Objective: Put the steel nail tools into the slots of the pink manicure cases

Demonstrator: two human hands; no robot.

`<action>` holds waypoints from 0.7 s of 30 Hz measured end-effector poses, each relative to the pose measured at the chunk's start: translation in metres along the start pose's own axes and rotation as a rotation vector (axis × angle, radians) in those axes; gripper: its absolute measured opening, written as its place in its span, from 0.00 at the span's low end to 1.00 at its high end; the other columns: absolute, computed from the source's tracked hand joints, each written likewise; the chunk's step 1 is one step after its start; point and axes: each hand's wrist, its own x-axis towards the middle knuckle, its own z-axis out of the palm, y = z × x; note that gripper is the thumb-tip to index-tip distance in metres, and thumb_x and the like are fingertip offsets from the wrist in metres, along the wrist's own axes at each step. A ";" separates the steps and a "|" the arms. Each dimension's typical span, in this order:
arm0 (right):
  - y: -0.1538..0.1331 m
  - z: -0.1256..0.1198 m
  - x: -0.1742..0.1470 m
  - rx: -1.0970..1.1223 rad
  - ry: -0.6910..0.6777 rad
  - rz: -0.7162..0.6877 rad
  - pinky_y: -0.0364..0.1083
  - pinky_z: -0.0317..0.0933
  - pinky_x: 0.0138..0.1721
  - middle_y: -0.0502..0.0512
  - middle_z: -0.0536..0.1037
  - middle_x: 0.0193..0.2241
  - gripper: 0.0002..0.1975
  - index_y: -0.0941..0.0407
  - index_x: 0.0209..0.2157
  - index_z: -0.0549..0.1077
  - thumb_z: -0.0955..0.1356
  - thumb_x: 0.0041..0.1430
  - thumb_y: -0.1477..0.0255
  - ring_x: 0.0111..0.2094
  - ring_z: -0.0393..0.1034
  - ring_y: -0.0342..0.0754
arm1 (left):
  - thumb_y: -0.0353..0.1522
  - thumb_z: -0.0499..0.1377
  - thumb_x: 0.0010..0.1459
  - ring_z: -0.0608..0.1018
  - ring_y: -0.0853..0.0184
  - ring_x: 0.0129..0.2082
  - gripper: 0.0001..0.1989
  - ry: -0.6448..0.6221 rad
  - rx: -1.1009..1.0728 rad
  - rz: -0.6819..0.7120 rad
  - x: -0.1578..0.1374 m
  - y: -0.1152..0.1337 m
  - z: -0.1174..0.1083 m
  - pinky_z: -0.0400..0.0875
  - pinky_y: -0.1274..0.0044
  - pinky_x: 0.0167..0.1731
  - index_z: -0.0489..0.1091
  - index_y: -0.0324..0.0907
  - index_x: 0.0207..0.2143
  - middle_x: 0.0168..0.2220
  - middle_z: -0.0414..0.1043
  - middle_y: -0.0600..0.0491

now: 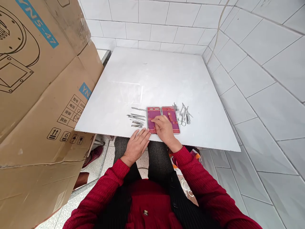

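A manicure case [154, 112] lies spread flat near the table's front edge, with a purple lining, red trim and red loops. My left hand [137, 144] rests palm down with fingers stretched out, its fingertips by the case's lower left corner. Over the middle of the case is my right hand [164, 128], its index finger extended onto the loops of the left half and its other fingers bent. Nothing shows in its grasp. Left of the case lie several thin metal tools [137, 116] and nail clippers [137, 124]. Small scissors [183, 119] and other metal tools lie to the right.
The white table [166, 76] meets tiled walls at the back and right. A large cardboard box [47, 95] stands along its left side. My knees [157, 156] are under the front edge. A cable [218, 30] hangs in the far right corner.
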 end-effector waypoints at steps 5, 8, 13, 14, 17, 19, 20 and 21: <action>0.001 0.000 -0.001 0.039 0.016 0.009 0.53 0.65 0.48 0.59 0.78 0.39 0.17 0.55 0.40 0.82 0.61 0.66 0.80 0.43 0.68 0.54 | 0.29 0.52 0.72 0.68 0.60 0.68 0.22 0.008 0.003 -0.001 0.001 0.002 -0.002 0.60 0.62 0.68 0.64 0.38 0.66 0.65 0.68 0.43; -0.001 -0.001 -0.001 0.067 0.015 0.019 0.53 0.66 0.47 0.58 0.79 0.39 0.17 0.54 0.39 0.81 0.62 0.65 0.81 0.43 0.69 0.54 | 0.29 0.52 0.72 0.68 0.60 0.68 0.21 0.016 0.002 -0.011 0.000 0.003 -0.002 0.59 0.63 0.68 0.64 0.38 0.66 0.65 0.69 0.43; -0.016 -0.001 0.015 0.052 -0.055 -0.019 0.52 0.64 0.51 0.57 0.79 0.43 0.15 0.53 0.42 0.81 0.63 0.66 0.78 0.46 0.70 0.53 | 0.30 0.53 0.72 0.68 0.60 0.68 0.21 0.017 -0.005 -0.021 -0.002 0.003 -0.001 0.59 0.63 0.68 0.65 0.38 0.66 0.64 0.70 0.43; -0.019 -0.001 0.021 0.044 -0.077 -0.033 0.52 0.64 0.51 0.58 0.79 0.44 0.14 0.54 0.43 0.81 0.63 0.67 0.78 0.47 0.70 0.54 | 0.30 0.53 0.72 0.68 0.60 0.68 0.21 0.021 -0.005 -0.024 -0.002 0.003 -0.001 0.59 0.63 0.68 0.65 0.38 0.66 0.64 0.71 0.43; -0.029 0.002 0.041 -0.013 -0.189 -0.057 0.52 0.62 0.51 0.60 0.80 0.45 0.11 0.56 0.44 0.81 0.66 0.66 0.76 0.48 0.70 0.55 | 0.30 0.53 0.72 0.67 0.60 0.69 0.23 0.021 -0.007 -0.025 -0.003 0.003 0.000 0.59 0.62 0.69 0.63 0.39 0.67 0.64 0.70 0.42; -0.034 0.005 0.052 -0.070 -0.282 -0.059 0.52 0.61 0.50 0.60 0.80 0.43 0.10 0.56 0.42 0.81 0.67 0.66 0.76 0.46 0.70 0.55 | 0.30 0.53 0.72 0.67 0.60 0.69 0.24 0.015 -0.009 -0.023 -0.003 0.003 0.001 0.59 0.62 0.69 0.62 0.39 0.68 0.65 0.69 0.42; -0.037 0.006 0.057 -0.095 -0.324 -0.061 0.52 0.60 0.50 0.59 0.80 0.42 0.10 0.56 0.41 0.82 0.67 0.66 0.76 0.45 0.70 0.55 | 0.30 0.53 0.72 0.67 0.60 0.69 0.24 0.014 -0.010 -0.022 -0.004 0.003 0.002 0.59 0.62 0.69 0.62 0.39 0.68 0.65 0.69 0.42; -0.039 0.008 0.060 -0.118 -0.359 -0.066 0.52 0.59 0.49 0.59 0.80 0.41 0.09 0.56 0.39 0.82 0.67 0.66 0.76 0.45 0.70 0.55 | 0.30 0.52 0.72 0.67 0.60 0.69 0.24 0.015 -0.008 -0.020 -0.004 0.003 0.003 0.59 0.61 0.69 0.62 0.39 0.68 0.65 0.70 0.42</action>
